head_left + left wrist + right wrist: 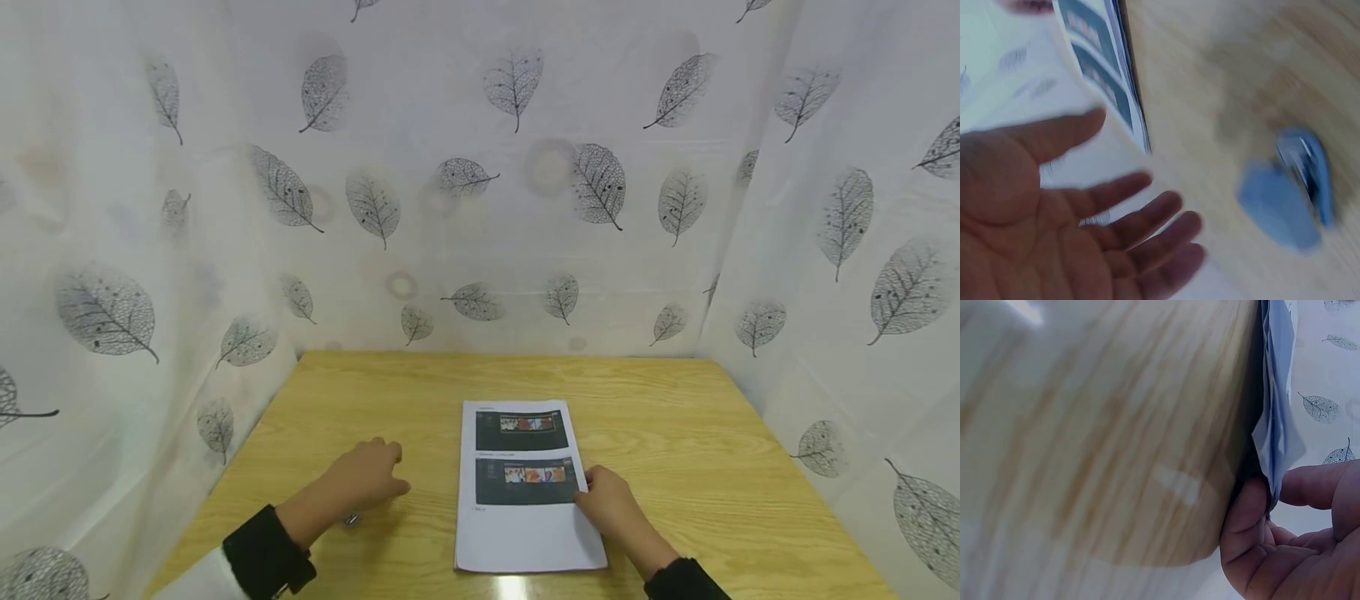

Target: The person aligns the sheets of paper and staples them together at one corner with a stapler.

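A stack of printed paper sheets [525, 533] lies on the wooden table, its top page bearing two dark screenshots. My right hand [611, 502] pinches the stack's right edge. In the right wrist view, the thumb is on one side of the sheets [1279, 394] and curled fingers [1247, 509] are on the other. To the left of the paper, my left hand [365, 475] hovers with fingers spread and nothing in it. Near it in the left wrist view is a small blue stapler [1288, 194], blurred; only a shiny bit shows below the left wrist in the head view.
The wooden table [675, 433] has pale curtains [480, 242] printed with grey leaves at its back and both sides. Light glares off the table's front edge, just below the paper stack.
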Tool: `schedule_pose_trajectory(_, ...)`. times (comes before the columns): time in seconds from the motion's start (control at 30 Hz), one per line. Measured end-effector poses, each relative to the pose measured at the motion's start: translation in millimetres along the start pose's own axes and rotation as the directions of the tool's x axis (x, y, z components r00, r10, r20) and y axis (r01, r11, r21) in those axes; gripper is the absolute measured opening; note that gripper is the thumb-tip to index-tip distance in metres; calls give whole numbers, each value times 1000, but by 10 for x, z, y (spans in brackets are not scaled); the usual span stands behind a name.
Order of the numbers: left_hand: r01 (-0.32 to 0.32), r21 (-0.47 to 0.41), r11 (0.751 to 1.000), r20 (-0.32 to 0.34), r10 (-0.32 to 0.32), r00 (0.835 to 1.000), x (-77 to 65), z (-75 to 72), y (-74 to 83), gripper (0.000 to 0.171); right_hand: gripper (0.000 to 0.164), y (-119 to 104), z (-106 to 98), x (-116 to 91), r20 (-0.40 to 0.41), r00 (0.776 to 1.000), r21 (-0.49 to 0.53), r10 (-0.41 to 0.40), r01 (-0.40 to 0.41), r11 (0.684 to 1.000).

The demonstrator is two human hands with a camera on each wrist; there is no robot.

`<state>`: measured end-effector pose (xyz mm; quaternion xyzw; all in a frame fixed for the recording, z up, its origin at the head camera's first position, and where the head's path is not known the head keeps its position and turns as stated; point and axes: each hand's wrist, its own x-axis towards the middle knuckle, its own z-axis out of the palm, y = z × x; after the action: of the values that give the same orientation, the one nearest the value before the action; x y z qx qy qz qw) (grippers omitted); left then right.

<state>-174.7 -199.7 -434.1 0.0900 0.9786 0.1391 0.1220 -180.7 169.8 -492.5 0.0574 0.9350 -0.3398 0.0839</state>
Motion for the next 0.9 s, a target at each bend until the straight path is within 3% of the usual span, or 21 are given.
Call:
schedule_pose_trajectory(0.13, 10, 17, 1000, 116, -12, 993, -115, -133, -224, 57, 27, 13, -7, -9, -5, 1000, 7, -2, 2, 1000)
schedule_pose_trajectory(0.3, 13, 58, 998, 208, -25, 978, -194, -122, -411, 58, 28, 11, -24, -6, 6, 1000, -2, -8, 8, 1000)
schedule_pose_trajectory(0.57, -33, 78, 996, 129, 23, 991, -194, -42, -526, 32, 30, 19, -19, 10, 19, 1000, -2, -4, 4, 1000)
schedule_pose_trajectory(0.9, -44, 92, 995, 103, 34, 994, 80, 11, -497, 20, 29, 44, -12, 28, 1, 1000, 8, -19, 19, 1000)
